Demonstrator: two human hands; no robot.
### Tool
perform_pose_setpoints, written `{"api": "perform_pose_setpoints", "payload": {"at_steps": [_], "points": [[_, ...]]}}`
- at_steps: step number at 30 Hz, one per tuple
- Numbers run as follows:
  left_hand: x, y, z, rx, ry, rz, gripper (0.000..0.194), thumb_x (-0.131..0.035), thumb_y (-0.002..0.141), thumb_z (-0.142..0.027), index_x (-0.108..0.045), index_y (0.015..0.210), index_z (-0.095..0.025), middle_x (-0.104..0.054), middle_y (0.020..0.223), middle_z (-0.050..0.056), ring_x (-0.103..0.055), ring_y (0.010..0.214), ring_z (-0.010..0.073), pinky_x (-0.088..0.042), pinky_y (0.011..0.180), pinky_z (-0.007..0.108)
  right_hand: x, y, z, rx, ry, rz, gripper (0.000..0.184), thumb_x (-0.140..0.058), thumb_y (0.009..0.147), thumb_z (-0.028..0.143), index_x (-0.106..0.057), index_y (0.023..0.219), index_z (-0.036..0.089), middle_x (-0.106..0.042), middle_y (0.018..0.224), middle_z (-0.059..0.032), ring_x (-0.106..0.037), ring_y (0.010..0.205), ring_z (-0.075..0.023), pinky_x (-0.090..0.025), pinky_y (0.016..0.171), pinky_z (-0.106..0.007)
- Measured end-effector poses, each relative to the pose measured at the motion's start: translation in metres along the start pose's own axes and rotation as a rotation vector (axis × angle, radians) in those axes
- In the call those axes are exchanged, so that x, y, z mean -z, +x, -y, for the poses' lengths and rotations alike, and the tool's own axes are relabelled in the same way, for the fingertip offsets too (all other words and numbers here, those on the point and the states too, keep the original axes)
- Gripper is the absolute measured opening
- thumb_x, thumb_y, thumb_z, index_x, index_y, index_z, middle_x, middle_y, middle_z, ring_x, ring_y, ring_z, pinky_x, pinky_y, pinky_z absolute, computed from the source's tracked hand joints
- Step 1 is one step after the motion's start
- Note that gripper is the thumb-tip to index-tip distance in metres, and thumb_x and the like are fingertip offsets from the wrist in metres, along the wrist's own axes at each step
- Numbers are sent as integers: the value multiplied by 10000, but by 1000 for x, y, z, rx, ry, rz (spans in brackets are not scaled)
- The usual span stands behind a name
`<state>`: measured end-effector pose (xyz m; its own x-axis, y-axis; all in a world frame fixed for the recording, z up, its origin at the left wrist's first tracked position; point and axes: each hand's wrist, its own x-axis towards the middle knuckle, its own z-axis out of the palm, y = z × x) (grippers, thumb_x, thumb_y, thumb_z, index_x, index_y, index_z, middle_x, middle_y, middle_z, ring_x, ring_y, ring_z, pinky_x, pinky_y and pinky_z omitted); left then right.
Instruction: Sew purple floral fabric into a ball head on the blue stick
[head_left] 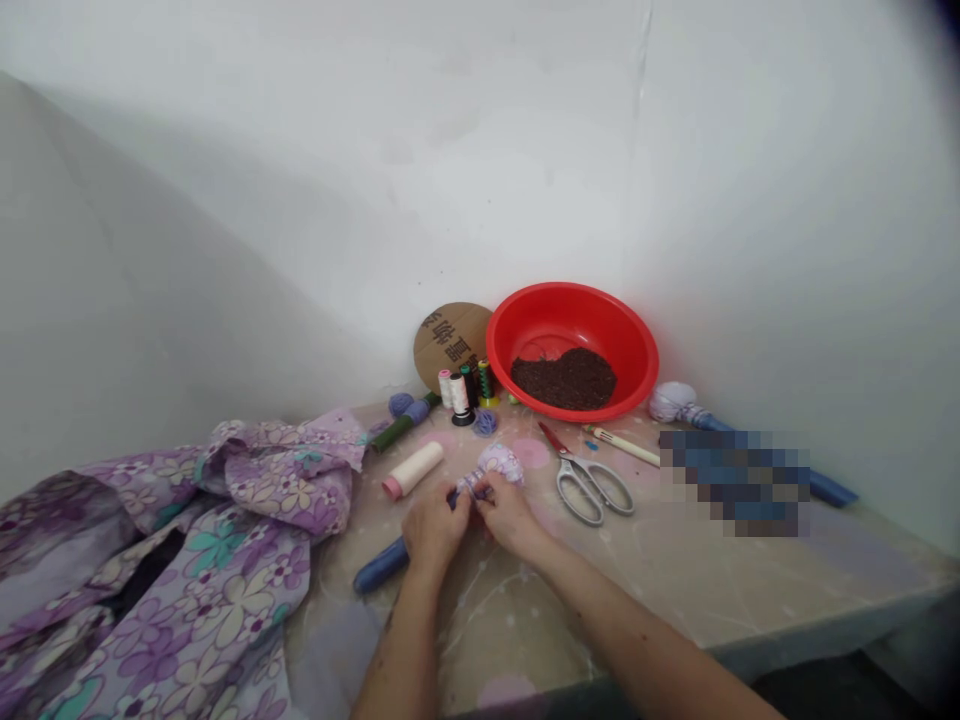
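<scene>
A stick with a blue handle (382, 565) and a round padded head (501, 464) of purple floral cloth lies slantwise over the table. My left hand (435, 525) is closed round the stick just below the gathered cloth. With its fingers pinched together, my right hand (510, 515) grips the gathered neck under the padded head. Whether a thread runs between my fingers is too small to tell. Close to the left hand lies a cream thread cone (414, 470) with a pink end. Grey-handled scissors (581, 485) rest to the right of the padded head.
Purple floral fabric (225, 560) is heaped at the left. Behind stand several thread spools (459, 400), a cardboard disc (450, 340) and a red basin (645, 350) containing dark grains. A second padded stick (675, 402) lies right, beside a blurred-out patch. Walls rise behind the table.
</scene>
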<state>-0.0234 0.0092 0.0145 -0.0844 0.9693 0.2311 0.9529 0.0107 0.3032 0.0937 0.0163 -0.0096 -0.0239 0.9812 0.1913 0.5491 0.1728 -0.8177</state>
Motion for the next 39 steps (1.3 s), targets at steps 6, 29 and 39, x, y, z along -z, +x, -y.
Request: {"api": "perform_pose_setpoints", "payload": {"at_steps": [6, 29, 39], "points": [[-3, -2, 3, -47, -5, -36, 360, -354, 780, -465, -606, 927, -253, -653, 868, 52, -575, 826, 201, -362, 649, 262, 46, -11, 27, 178, -586, -75, 250, -365, 795, 202, -587, 910, 182, -621, 823, -80, -555, 758, -181, -359, 642, -269], [1, -9, 0, -110, -5, -67, 378, -348, 783, -469, -607, 918, -228, -650, 848, 60, -578, 817, 199, -349, 636, 256, 25, 41, 60, 480, -743, 66, 174, -491, 681, 184, -619, 775, 113, -602, 897, -129, -520, 857, -228, -347, 741, -339], [1, -8, 1, -111, -23, -57, 371, -344, 790, -460, -602, 927, -230, -648, 845, 55, -576, 818, 198, -349, 640, 261, 50, 52, 76, 4, 799, 157, 124, -381, 786, 305, -375, 735, 192, -562, 545, 28, -402, 327, -60, -324, 355, -176]]}}
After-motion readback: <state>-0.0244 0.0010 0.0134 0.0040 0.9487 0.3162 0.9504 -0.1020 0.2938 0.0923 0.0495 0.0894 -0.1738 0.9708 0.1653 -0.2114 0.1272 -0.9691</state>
